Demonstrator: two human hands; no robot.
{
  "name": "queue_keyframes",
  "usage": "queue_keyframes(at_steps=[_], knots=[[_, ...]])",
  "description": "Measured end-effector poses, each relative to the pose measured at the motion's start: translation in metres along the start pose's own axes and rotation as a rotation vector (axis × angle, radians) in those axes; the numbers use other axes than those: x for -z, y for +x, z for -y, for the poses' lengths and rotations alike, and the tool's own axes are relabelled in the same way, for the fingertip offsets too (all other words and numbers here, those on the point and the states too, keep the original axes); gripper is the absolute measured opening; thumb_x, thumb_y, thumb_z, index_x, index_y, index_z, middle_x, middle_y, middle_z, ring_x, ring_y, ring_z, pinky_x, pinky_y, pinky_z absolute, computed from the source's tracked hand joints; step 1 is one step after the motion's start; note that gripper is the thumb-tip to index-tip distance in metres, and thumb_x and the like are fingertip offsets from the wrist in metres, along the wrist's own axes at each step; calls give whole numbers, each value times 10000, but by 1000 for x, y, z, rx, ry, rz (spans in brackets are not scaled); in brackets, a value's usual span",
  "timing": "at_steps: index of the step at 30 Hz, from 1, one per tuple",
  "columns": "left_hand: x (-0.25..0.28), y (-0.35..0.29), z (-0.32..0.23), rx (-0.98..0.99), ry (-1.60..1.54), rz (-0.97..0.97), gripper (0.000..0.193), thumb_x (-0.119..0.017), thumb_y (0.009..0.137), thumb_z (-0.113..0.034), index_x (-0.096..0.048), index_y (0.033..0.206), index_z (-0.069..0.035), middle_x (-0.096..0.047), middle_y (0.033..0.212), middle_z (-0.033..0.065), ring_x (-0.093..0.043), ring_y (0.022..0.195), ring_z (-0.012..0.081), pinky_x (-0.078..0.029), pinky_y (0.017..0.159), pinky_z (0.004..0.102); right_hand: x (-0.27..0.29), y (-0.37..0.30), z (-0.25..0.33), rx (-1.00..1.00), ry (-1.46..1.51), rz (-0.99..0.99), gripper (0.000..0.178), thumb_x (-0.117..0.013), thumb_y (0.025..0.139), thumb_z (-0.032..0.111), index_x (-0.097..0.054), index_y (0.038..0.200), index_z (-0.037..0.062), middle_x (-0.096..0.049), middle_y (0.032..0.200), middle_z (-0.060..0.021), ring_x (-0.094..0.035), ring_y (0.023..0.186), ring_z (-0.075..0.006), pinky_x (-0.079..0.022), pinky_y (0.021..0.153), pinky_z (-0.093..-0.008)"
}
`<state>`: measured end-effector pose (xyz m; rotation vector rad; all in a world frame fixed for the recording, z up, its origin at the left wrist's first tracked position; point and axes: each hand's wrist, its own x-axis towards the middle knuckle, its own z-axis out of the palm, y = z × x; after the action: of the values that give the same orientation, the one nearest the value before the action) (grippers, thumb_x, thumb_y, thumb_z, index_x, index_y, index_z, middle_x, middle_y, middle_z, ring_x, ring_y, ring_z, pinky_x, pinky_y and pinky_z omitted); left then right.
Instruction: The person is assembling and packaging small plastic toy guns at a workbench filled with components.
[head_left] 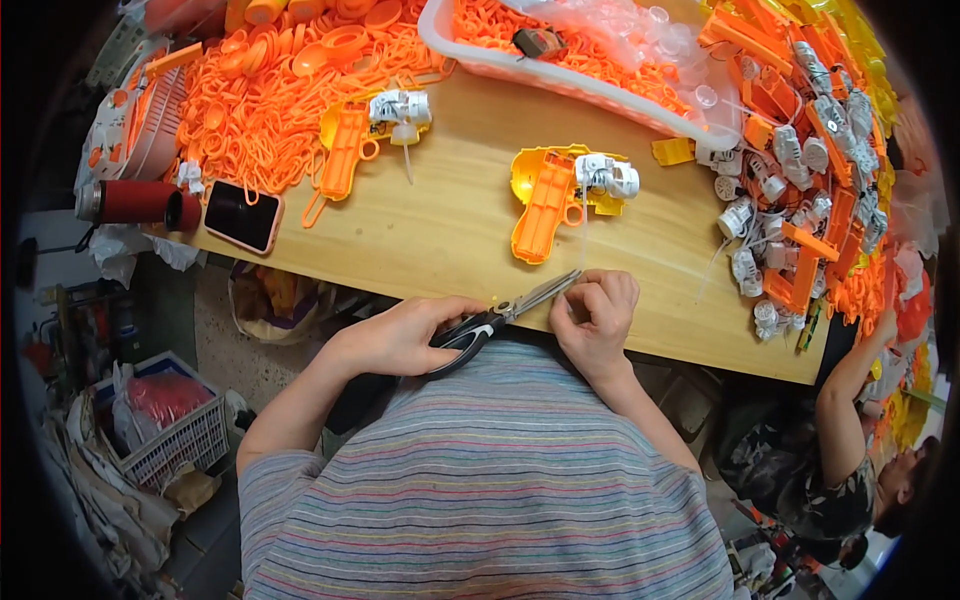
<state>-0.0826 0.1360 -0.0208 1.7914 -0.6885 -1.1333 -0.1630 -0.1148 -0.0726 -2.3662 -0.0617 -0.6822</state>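
Note:
My left hand (415, 335) is closed around the black-and-grey handles of a pair of scissors (540, 293). Their blades point up and right, with the tips beside my right hand (598, 315). The fingers of that hand are pinched at the lower end of a thin white strip (584, 240). The strip hangs from a white motor unit (607, 177) in a yellow shell with an orange handle, apparently a toy gun half (545, 210). A similar toy gun half (345, 150) lies farther left, its own white strip trailing on the table.
Orange loops and rings (250, 120) are heaped at the back left, near a phone (243, 216) and a red flask (135, 201). A clear bin (580, 100) of orange parts stands at the back. White motor units (785, 185) pile up at right. Another person's arm (845, 410) is beyond.

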Motion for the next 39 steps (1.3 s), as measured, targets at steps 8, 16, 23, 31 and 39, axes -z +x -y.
queue_keyframes(at_steps=[8,16,23,31,39], knots=[[-12,-1,-9,178,32,-30,509,-763,811,-137,-574,1263,-2,-557,731,-17,-491,666,54,-386,568,237,-1,-7,-2,32,10,-25,195,-709,611,7,-542,683,79,-548,771,-61,-517,770,-262,-379,796,-395],[-27,-1,-5,100,48,-60,360,-731,803,-135,-624,1112,16,-569,632,33,-506,582,79,-403,533,266,-2,-10,-4,94,9,-28,199,-710,607,6,-541,683,79,-547,765,-59,-515,765,-261,-382,798,-396],[-18,-1,-17,78,123,-59,262,-696,801,-124,-656,1008,32,-571,639,59,-499,585,111,-423,547,292,1,-11,-4,117,57,-29,206,-692,596,-5,-521,679,73,-551,754,-67,-512,745,-267,-386,786,-395],[-28,4,-7,71,93,40,330,-666,806,-114,-604,1086,50,-612,696,95,-564,623,152,-471,591,308,-2,-12,-9,115,81,-81,222,-679,580,-21,-517,699,73,-551,746,-71,-513,720,-273,-394,777,-393],[-27,3,-8,61,195,50,362,-648,803,-116,-579,1117,50,-634,745,189,-630,662,284,-504,633,372,-3,-12,-8,138,60,-65,224,-683,578,-9,-514,697,77,-546,741,-65,-511,721,-269,-393,787,-389]])
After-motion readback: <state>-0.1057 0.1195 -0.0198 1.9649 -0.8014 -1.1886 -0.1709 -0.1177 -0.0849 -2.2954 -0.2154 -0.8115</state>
